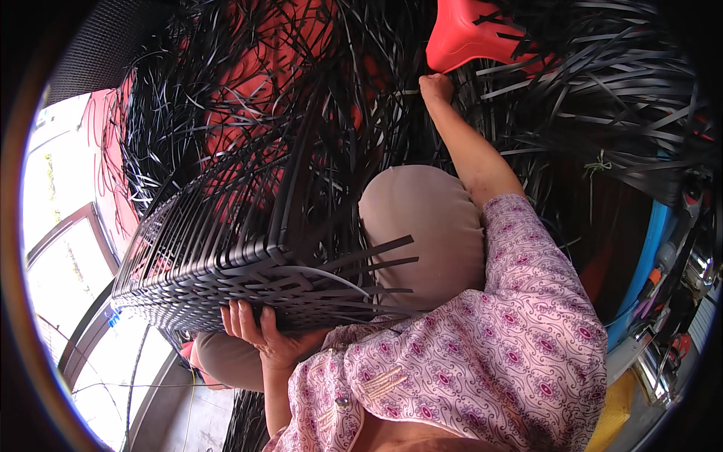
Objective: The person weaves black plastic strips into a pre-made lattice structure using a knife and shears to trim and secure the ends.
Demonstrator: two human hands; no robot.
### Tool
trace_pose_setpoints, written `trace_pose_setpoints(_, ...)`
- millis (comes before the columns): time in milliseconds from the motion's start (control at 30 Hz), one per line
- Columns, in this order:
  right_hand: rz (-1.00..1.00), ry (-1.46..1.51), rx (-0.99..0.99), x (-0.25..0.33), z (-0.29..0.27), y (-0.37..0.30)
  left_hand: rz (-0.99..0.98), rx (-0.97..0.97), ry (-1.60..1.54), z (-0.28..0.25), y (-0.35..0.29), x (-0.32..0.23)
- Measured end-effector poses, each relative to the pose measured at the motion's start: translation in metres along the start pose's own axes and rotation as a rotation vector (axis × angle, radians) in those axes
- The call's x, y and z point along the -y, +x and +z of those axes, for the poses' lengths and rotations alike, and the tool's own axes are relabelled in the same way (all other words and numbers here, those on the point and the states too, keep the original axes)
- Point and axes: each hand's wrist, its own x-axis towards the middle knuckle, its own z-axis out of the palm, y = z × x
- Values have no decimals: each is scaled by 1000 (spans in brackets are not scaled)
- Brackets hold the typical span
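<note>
A half-woven basket [218,294] of flat black plastic strips rests tilted across my lap, its woven face toward me. My left hand [263,335] holds it at the lower edge, fingers against the weave and palm partly hidden. Loose strip ends [384,260] stick out from the basket's right side over my knee [422,226]. Stretched far forward, my right hand [437,89] is closed among the black strips, just below a red plastic stool [467,38]. What its fingers hold, if anything, is hidden.
Tangled black strips [173,120] lie over red cloth or plastic [256,98] ahead, and more strips [610,90] heap at the far right. On the right are a blue rim [640,264] and assorted tools [666,256]. A dark woven panel [98,53] stands far left.
</note>
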Motion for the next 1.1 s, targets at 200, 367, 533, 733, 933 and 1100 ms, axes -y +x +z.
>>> trace_pose_setpoints(200, 12, 435, 99, -7, 13, 4, 14, -14, -7, 2, 1, 3)
trace_pose_setpoints(367, -16, 718, 202, -12, 6, -6, 1, -2, -15, 0, -2, 4)
trace_pose_setpoints(533, -106, 573, 223, -8, -12, -12, 3, 4, -20, 0, -3, 5)
trace_pose_setpoints(733, -68, 590, 121, 3, -18, -29, -35, 36, -43, -5, -1, 3)
trace_pose_setpoints(933, -100, 396, -16, -15, -4, -25, -31, 52, -56, -5, -3, 7)
trace_pose_setpoints(1100, 1, 714, 77, -5, -8, -32, -14, 83, -77, -8, 5, 12)
